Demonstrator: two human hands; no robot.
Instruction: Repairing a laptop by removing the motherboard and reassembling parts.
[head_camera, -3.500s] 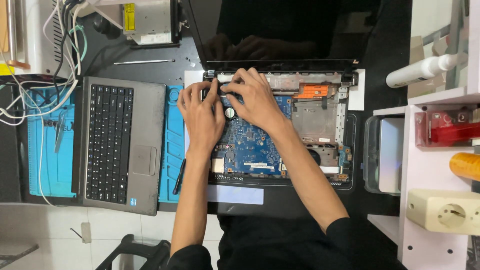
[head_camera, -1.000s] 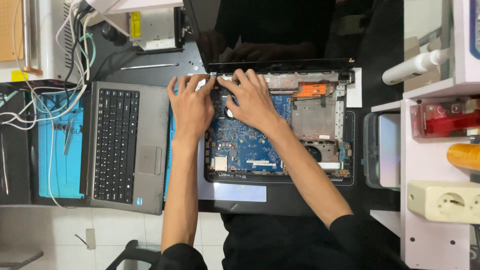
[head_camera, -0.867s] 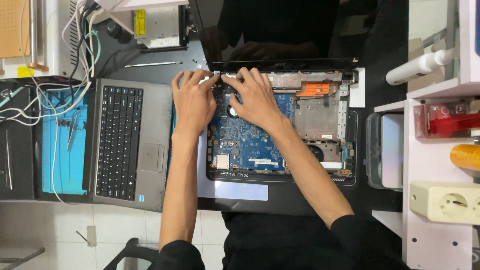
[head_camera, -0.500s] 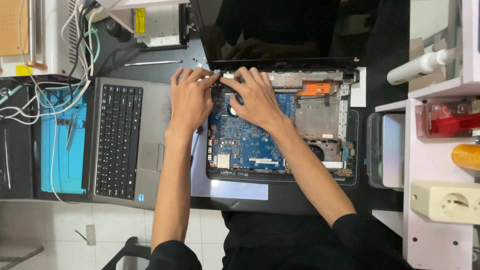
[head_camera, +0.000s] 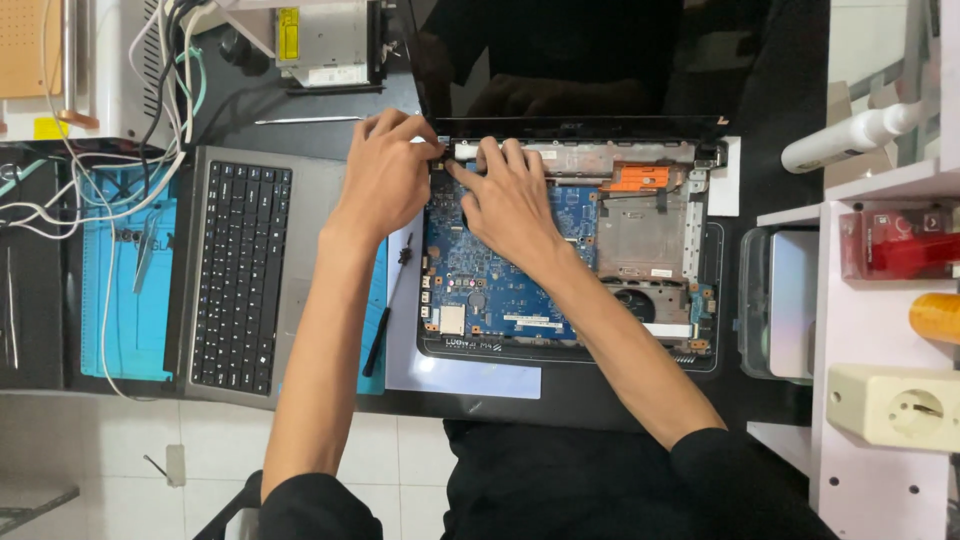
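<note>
From the head camera, looking straight down on a dark table (head_camera: 330, 105). Opened laptop (head_camera: 570, 345) at the middle of the table, keyboard cover off, blue circuit board (head_camera: 480, 280) bare, black screen (head_camera: 600, 60) folded back towards the far edge. Both hands gathered at the laptop's far left corner, by the left hinge (head_camera: 442, 150). Left hand (head_camera: 385, 180) curled, thumb and forefinger closed together right at that hinge; cannot tell whether anything small sits pinched between them. Right hand (head_camera: 510, 205) laid flat over the far left part of the board, fingers slightly apart, forefinger tip meeting the left hand's at the same spot. A few seconds back, both lower down, over the middle of the board; since then crept towards the far edge, the left hand off the board altogether, and for the last half second hardly shifted at all. So attention narrowed from the board to the hinge corner, with nothing lifted free. Elsewhere unmoved: removed keyboard cover (head_camera: 240, 275) just left of the laptop, partly on a blue mat (head_camera: 120, 300) towards the table's left edge; a black screwdriver (head_camera: 385, 320) between cover and laptop, untouched; an orange tab (head_camera: 640, 178) and round fan (head_camera: 640, 300) on the laptop's right half.
</note>
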